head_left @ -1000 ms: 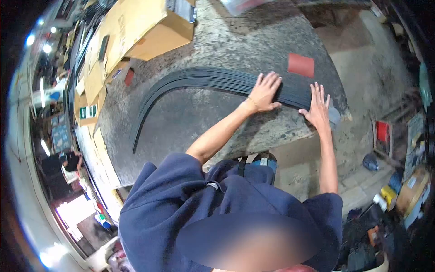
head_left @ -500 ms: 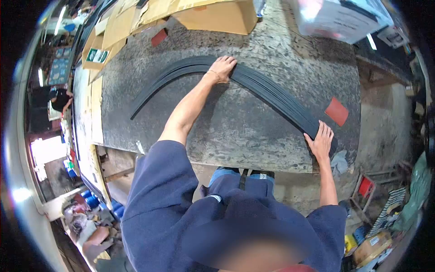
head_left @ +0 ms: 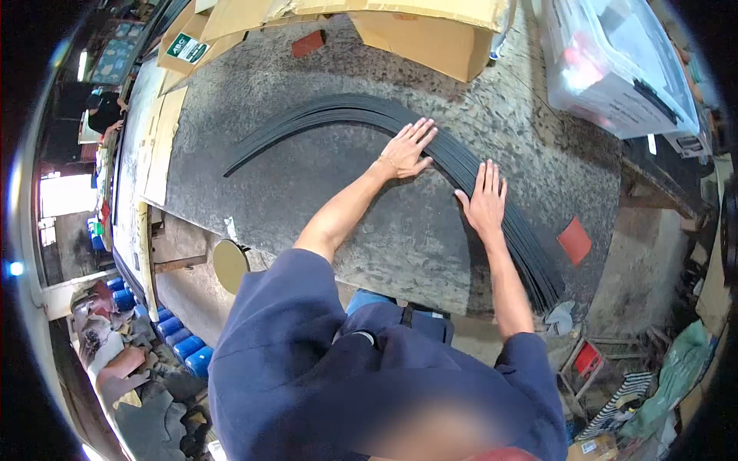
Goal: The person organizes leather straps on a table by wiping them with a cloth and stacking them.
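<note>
Table (head_left: 307, 184): dark, scuffed, spread across the middle of the head view, and call twelve o'clock straight out from the wearer's body.
Far side: cardboard box (head_left: 427, 46) up between twelve and one, clear plastic bin (head_left: 569, 96) over at two.
Across the room: another person (head_left: 104, 119), dark top, way out at ten, well apart from these hands.
Black strips (head_left: 450, 157): a long bundle lying on the table, bowed like a big arch, narrow tip off to the left, splayed ends down to the right.
Left hand (head_left: 407, 150): laid over the bundle, fingers out straight and spread, clenched on nothing; pressing or just resting, cannot tell.
Right hand (head_left: 484, 203): laid over it too, a little lower along the curve, fingers extended, thumb out towards the inner edge; no grasp to be seen.
Long axis: here's the line that matters! Under the left hand it slants from ten to four; beyond the right hand it bends steeper, towards five.
Nearer hand: the right one for the splayed ends, at five from it; the left one for the crown, between ten and eleven, and for the narrow tip, just below nine.
Red patches: one (head_left: 575, 240) near four from the right hand, another (head_left: 308, 43) between ten and eleven from the left.
Pale scrap (head_left: 561, 317): crumpled, just beside the splayed ends.
</note>
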Motion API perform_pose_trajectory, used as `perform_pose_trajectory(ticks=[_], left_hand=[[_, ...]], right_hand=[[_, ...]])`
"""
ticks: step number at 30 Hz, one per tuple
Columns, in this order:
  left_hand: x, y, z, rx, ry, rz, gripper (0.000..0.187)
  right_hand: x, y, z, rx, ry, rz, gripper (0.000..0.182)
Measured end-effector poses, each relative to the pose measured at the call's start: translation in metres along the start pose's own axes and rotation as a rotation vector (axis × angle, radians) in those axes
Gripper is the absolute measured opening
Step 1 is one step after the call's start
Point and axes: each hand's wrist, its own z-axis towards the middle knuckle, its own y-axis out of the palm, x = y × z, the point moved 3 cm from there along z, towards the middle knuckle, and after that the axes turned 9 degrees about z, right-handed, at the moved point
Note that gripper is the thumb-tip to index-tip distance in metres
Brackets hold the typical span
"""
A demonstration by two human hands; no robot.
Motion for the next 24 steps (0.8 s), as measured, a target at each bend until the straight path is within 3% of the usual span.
perform_pose_trajectory(ticks=[4, 6, 8, 10, 17, 24], left_hand=[[-0.040, 0.001, -0.009, 0.031, 0.008, 0.060, 0.061], [-0.074, 0.005, -0.014, 0.088, -0.140, 0.089, 0.057], [-0.121, 0.003, -0.025, 0.030, -0.478, 0.172, 0.056], [-0.167, 0.009, -0.051, 0.094, -0.653, 0.168, 0.057], [-0.270, 0.002, -0.140, 0.125, -1.093, 0.195, 0.070], [-0.328, -0.006, -0.237, 0.129, -1.440, 0.186, 0.079]], right_hand=[[-0.003, 0.002, 0.000, -0.020, 0.001, -0.037, 0.078], [-0.006, 0.004, 0.003, -0.016, -0.031, -0.054, 0.076], [-0.008, 0.001, 0.003, -0.018, -0.011, -0.070, 0.076], [-0.008, 0.002, 0.006, -0.026, -0.050, -0.088, 0.076], [-0.011, 0.011, 0.007, -0.044, -0.045, -0.149, 0.076], [-0.015, 0.012, 0.010, -0.075, -0.040, -0.178, 0.075]])
